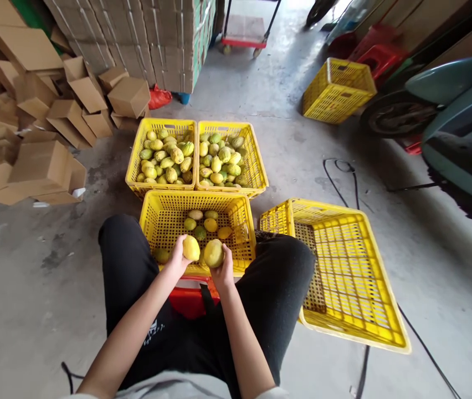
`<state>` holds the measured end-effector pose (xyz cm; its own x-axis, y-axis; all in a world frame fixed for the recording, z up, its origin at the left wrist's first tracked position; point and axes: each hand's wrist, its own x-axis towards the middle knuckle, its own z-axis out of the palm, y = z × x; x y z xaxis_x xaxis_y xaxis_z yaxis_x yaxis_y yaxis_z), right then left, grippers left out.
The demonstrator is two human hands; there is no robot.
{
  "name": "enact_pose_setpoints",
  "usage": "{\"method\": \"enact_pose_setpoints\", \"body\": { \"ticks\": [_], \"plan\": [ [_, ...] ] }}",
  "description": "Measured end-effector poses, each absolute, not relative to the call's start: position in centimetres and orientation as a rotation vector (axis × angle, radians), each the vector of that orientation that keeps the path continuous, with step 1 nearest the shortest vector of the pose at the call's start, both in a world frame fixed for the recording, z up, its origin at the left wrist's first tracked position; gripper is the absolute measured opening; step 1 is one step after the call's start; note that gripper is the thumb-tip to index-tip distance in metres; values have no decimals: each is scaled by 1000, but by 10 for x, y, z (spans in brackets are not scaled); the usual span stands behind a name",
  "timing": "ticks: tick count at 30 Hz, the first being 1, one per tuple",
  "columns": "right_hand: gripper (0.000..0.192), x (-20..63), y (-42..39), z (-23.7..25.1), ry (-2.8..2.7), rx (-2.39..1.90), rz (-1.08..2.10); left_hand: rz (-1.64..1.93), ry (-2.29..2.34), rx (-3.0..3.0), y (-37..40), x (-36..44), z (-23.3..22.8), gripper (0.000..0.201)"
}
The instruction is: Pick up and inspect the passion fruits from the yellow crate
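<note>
My left hand [179,256] grips a yellow papaya-like fruit [191,248], its rounded side facing up. A second, duller yellow-green papaya-like fruit [214,253] is held in my right hand [224,268], close beside the first with a narrow gap between them. Both hands are above the near edge of a yellow plastic crate [147,219] between my knees. On that crate's floor lie several loose fruits [210,225], green to yellow; the near part of the floor is partly hidden by my hands.
Behind stand two yellow crates, left [132,166] and right [261,166], holding many similar fruits. A tilted yellow crate [344,266] lies by my right knee. Cardboard boxes [40,166] pile at left. A scooter [460,127], another crate [335,94] and a trolley [244,41] stand farther off.
</note>
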<state>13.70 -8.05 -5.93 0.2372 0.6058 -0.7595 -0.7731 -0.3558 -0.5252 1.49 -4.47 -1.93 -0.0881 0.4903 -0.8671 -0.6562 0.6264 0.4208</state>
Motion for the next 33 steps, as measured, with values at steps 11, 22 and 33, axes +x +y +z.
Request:
{"method": "enact_pose_setpoints", "body": {
  "ticks": [11, 22, 33],
  "plan": [
    [37, 134, -82, -55, 46, -1205, 1429, 1109, 1386, -32, -52, -21, -10, 19],
    [33, 137, -78, -62, 210, -1170, 1529, 1031, 1318, -254, -51, -39, -3, 25],
    [40, 138, -84, -43, 167, -1046, 1645, 1091, 1265, 14, -57, 4, -13, 14]
  ]
}}
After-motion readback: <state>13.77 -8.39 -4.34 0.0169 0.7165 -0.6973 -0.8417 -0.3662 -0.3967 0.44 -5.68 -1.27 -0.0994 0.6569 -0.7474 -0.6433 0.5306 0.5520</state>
